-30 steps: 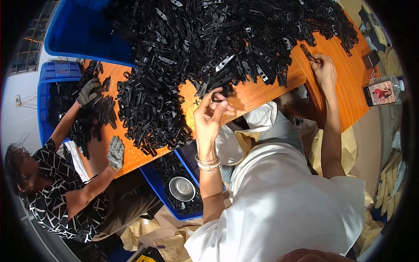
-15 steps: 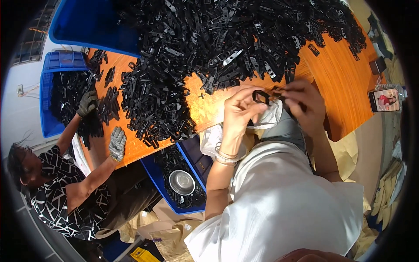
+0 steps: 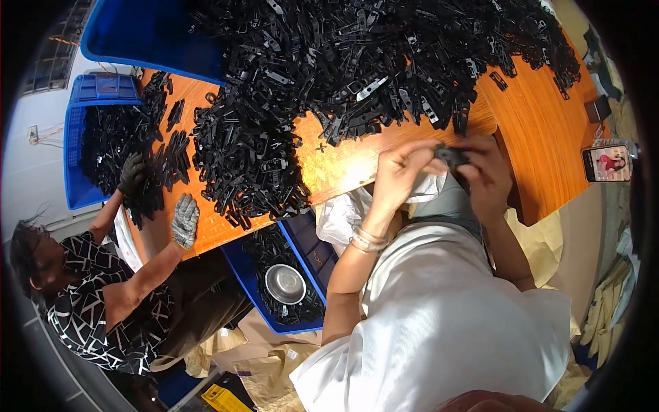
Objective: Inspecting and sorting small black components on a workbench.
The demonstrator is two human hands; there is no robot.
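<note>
OK, one black part [image 3: 451, 156] is held up between both hands, in front of the torso, appearing right by the near edge of the desk [image 3: 542, 144]. Looks: near-black all over, small, compact, dull surface; motion blur smears the outline, so slots or fine detail can't be read. Left hand [image 3: 400, 170]: grip pinched on the part's left end, thumb and fingertips together. Right hand [image 3: 489, 177]: grip curled in on its right side, fingers blurred. Big heap of black pieces [image 3: 343, 65] on the desk beyond: mostly long, slim, many slotted, a few catching light. Single slotted piece [image 3: 498, 81] lies near the heap's right side. Small cross-shaped bit [image 3: 320, 147] sits on bare wood, left of the hands. Metal bowl [image 3: 285, 284] rests on more black pieces in a blue bin [image 3: 252, 292], lower left.
</note>
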